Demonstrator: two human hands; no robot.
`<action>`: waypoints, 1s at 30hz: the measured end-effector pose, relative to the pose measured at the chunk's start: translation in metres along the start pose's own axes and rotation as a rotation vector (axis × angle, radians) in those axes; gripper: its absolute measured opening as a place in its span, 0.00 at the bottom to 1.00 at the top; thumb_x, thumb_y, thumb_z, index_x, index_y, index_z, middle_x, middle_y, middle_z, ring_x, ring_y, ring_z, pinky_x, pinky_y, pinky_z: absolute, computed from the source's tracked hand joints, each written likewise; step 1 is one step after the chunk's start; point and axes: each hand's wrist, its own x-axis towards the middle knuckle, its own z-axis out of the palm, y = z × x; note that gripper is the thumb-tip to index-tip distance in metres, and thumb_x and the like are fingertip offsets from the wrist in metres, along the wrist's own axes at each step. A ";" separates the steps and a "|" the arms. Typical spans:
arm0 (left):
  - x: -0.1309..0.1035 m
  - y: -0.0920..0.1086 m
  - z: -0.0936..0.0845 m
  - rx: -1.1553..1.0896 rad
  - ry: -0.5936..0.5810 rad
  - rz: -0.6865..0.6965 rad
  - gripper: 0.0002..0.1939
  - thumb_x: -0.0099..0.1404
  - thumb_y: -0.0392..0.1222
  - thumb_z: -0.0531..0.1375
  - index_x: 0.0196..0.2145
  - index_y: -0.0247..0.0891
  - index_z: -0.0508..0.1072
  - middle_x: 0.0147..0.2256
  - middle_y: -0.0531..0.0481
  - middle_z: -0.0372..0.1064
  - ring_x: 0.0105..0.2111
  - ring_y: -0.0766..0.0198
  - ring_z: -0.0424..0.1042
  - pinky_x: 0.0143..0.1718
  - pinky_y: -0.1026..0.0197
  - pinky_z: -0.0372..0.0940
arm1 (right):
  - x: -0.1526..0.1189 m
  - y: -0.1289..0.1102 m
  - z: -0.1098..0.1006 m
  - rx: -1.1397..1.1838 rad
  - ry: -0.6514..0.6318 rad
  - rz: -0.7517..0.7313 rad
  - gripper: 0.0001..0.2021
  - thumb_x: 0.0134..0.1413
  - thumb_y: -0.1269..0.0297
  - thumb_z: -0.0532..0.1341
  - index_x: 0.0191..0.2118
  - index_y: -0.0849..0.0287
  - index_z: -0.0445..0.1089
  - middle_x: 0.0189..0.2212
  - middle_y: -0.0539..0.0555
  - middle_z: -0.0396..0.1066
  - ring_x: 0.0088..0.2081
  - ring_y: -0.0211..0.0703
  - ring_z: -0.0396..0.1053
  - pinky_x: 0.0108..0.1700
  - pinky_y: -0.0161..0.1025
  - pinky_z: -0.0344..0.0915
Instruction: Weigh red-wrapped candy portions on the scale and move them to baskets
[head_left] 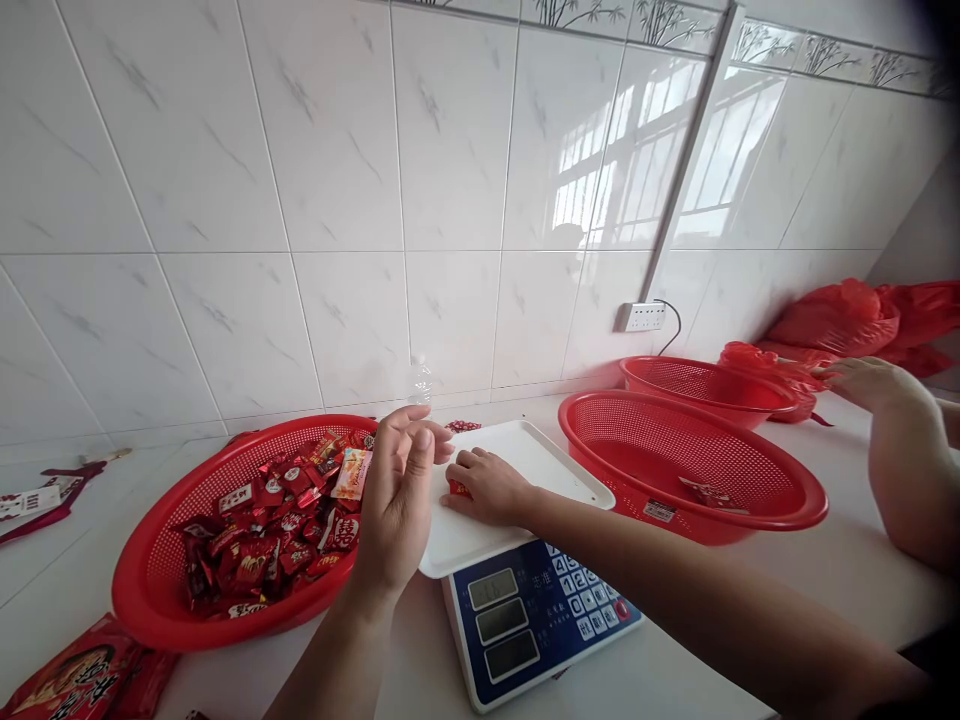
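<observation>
My left hand [403, 490] is raised between the filled red basket [142, 570] and the scale, its fingers loosely bent and apart with nothing in them. Red-wrapped sweets [277, 540] and a lighter orange packet [352, 473] lie heaped in that basket. My right hand [491, 487] rests low over the white tray [480, 540] of the scale, its fingers curled around a small red-wrapped sweet [459, 489]. Most of this sweet is hidden by the hand. The blue panel of the digital scale [544, 620] faces me, its display too dim to read surely.
Two more red baskets [802, 515] stand to the right, the nearer one holding a small packet [705, 494]. Another person's hand [862, 385] is by the red bags [832, 315]. A clear bottle [421, 380] stands at the wall; red packages [75, 670] lie front left.
</observation>
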 end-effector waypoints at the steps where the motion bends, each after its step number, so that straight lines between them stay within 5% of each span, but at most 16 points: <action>1: 0.000 0.000 0.000 0.005 -0.003 -0.002 0.16 0.69 0.54 0.51 0.48 0.43 0.65 0.41 0.47 0.70 0.41 0.62 0.71 0.45 0.56 0.66 | 0.000 0.000 0.000 -0.008 0.007 -0.002 0.16 0.59 0.50 0.57 0.40 0.58 0.71 0.39 0.57 0.68 0.39 0.48 0.65 0.40 0.42 0.59; 10: -0.002 0.003 -0.001 0.097 0.002 0.080 0.15 0.70 0.52 0.51 0.47 0.42 0.65 0.38 0.48 0.71 0.38 0.64 0.72 0.42 0.57 0.67 | -0.004 0.007 -0.005 -0.063 0.088 0.037 0.08 0.57 0.59 0.59 0.35 0.57 0.71 0.35 0.54 0.68 0.33 0.41 0.67 0.32 0.36 0.57; 18: -0.001 0.005 0.002 0.072 0.002 0.115 0.13 0.70 0.51 0.52 0.45 0.41 0.65 0.34 0.50 0.71 0.35 0.65 0.71 0.41 0.58 0.68 | -0.048 0.080 -0.040 -0.112 0.252 0.346 0.12 0.63 0.58 0.52 0.37 0.56 0.70 0.39 0.56 0.68 0.34 0.42 0.67 0.27 0.34 0.54; 26: -0.004 0.003 0.005 0.103 -0.062 0.140 0.12 0.70 0.50 0.51 0.45 0.41 0.65 0.32 0.51 0.69 0.35 0.65 0.70 0.40 0.59 0.68 | -0.103 0.134 -0.050 -0.076 0.126 0.722 0.18 0.61 0.52 0.50 0.34 0.57 0.72 0.34 0.59 0.72 0.28 0.46 0.69 0.22 0.36 0.57; 30: -0.006 -0.005 0.008 0.165 -0.159 0.124 0.11 0.71 0.48 0.50 0.47 0.42 0.64 0.33 0.51 0.69 0.36 0.65 0.70 0.42 0.59 0.66 | -0.114 0.134 -0.051 -0.017 0.102 0.753 0.15 0.55 0.52 0.57 0.36 0.56 0.75 0.40 0.62 0.74 0.37 0.56 0.72 0.28 0.43 0.65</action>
